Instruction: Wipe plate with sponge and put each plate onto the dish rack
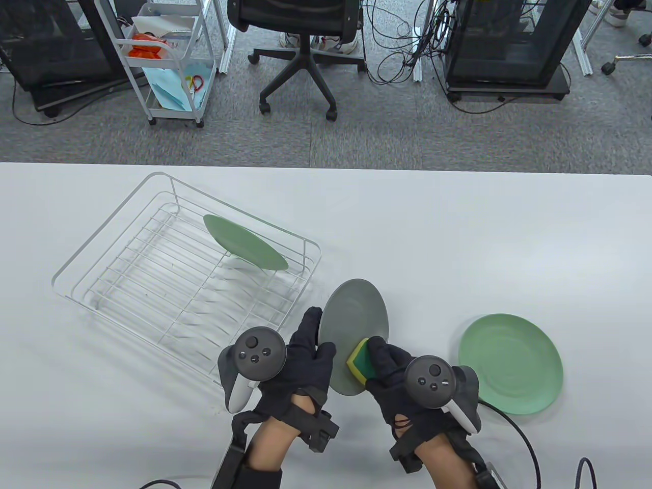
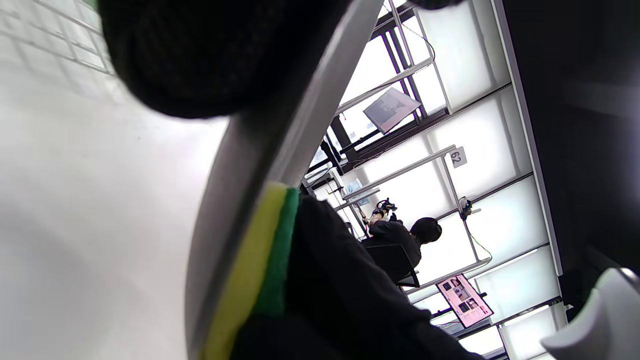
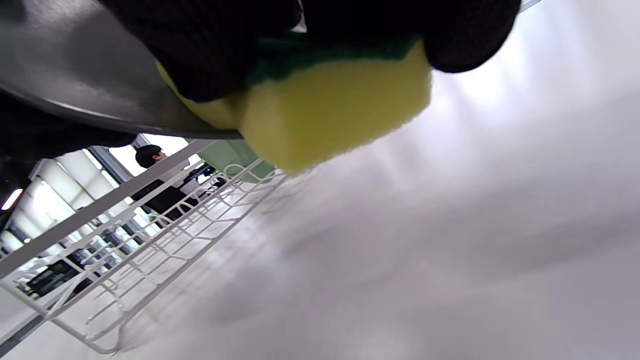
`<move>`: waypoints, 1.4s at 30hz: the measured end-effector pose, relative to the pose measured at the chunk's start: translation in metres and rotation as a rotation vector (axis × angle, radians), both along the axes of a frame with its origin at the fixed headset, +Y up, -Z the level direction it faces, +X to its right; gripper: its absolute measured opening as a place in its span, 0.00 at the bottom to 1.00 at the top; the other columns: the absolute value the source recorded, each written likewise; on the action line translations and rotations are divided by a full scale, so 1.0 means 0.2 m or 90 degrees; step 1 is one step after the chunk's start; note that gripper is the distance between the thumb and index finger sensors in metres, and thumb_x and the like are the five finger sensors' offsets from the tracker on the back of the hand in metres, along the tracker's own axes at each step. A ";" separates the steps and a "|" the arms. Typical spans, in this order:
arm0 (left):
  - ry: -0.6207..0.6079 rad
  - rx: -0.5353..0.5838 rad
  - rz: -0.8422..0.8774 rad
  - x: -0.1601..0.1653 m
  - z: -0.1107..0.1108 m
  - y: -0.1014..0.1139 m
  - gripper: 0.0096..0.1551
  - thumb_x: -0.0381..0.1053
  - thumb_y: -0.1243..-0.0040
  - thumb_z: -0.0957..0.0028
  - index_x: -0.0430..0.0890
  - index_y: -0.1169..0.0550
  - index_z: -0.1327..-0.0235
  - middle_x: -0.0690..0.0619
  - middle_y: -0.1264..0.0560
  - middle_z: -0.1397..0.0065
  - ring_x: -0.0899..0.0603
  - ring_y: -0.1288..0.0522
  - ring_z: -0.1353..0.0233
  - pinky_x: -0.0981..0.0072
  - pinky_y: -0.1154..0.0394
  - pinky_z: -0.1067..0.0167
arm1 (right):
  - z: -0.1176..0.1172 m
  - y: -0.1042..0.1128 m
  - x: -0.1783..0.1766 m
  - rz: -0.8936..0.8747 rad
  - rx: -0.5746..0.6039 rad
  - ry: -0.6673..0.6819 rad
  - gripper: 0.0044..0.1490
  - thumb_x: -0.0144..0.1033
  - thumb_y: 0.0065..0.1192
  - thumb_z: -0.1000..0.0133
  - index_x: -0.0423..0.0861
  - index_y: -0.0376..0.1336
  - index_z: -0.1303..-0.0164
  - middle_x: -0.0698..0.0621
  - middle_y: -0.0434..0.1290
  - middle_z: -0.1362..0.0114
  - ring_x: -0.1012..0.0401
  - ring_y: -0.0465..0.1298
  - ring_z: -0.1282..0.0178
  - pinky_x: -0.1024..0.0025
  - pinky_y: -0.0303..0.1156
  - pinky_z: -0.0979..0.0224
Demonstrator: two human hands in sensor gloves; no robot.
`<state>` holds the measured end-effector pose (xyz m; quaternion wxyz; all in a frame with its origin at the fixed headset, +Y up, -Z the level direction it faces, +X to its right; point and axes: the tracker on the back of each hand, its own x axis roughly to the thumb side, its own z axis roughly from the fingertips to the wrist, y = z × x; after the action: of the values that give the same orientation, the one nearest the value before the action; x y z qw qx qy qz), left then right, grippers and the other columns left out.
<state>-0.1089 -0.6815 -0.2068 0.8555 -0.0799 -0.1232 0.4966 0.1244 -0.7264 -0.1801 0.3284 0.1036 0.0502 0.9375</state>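
A grey plate [image 1: 355, 326] is held tilted above the table, gripped at its left rim by my left hand [image 1: 311, 351]. My right hand [image 1: 383, 362] holds a yellow and green sponge [image 1: 359, 361] and presses it against the plate's lower face. The left wrist view shows the grey plate [image 2: 280, 125] edge-on with the sponge [image 2: 260, 270] against it. Seen from the right wrist, the sponge [image 3: 325, 110] lies under the gloved fingers, against the grey plate [image 3: 75, 75]. A green plate [image 1: 245, 241] stands in the white wire dish rack [image 1: 127, 265]. Another green plate [image 1: 511, 362] lies flat on the table at the right.
The white table [image 1: 458, 244] runs the full width, its far edge above the rack. Beyond it stand an office chair [image 1: 300, 35], a white cart [image 1: 168, 61] and black cabinets. Cables trail from both wrists at the front edge.
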 end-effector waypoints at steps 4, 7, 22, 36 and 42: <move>-0.006 -0.012 -0.004 0.01 0.00 -0.01 0.41 0.54 0.52 0.55 0.44 0.51 0.32 0.34 0.40 0.34 0.44 0.17 0.67 0.44 0.24 0.42 | 0.01 0.01 -0.04 -0.051 0.022 0.054 0.43 0.46 0.70 0.55 0.59 0.53 0.31 0.47 0.63 0.26 0.47 0.72 0.32 0.53 0.70 0.34; -0.018 -0.018 -0.011 0.03 0.00 -0.02 0.41 0.54 0.52 0.55 0.44 0.50 0.32 0.35 0.39 0.34 0.44 0.17 0.68 0.44 0.24 0.42 | 0.02 0.03 -0.07 -0.084 0.060 0.082 0.45 0.47 0.70 0.56 0.58 0.51 0.30 0.46 0.63 0.27 0.47 0.73 0.32 0.53 0.71 0.33; -0.120 -0.045 -0.024 0.18 0.02 -0.04 0.39 0.56 0.54 0.56 0.44 0.45 0.32 0.33 0.36 0.35 0.45 0.17 0.72 0.45 0.22 0.45 | 0.00 0.08 0.06 -0.061 0.169 -0.087 0.50 0.49 0.69 0.56 0.54 0.44 0.30 0.44 0.62 0.27 0.48 0.75 0.34 0.54 0.73 0.36; -0.114 -0.045 0.014 0.15 0.02 -0.03 0.40 0.56 0.54 0.55 0.43 0.48 0.32 0.33 0.37 0.35 0.46 0.17 0.71 0.46 0.21 0.45 | -0.02 0.06 0.10 0.005 0.134 -0.149 0.47 0.44 0.68 0.55 0.59 0.46 0.29 0.46 0.59 0.24 0.48 0.70 0.28 0.51 0.70 0.31; -0.073 -0.036 0.021 0.10 0.02 -0.03 0.40 0.56 0.54 0.55 0.43 0.48 0.32 0.33 0.37 0.35 0.46 0.17 0.71 0.46 0.22 0.45 | -0.02 0.03 0.05 -0.023 0.104 -0.084 0.47 0.45 0.68 0.54 0.59 0.45 0.30 0.46 0.59 0.24 0.48 0.69 0.27 0.51 0.69 0.31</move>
<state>-0.0895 -0.6872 -0.2034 0.8362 -0.1303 -0.1591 0.5084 0.1342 -0.7204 -0.1845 0.3380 0.0687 -0.0499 0.9373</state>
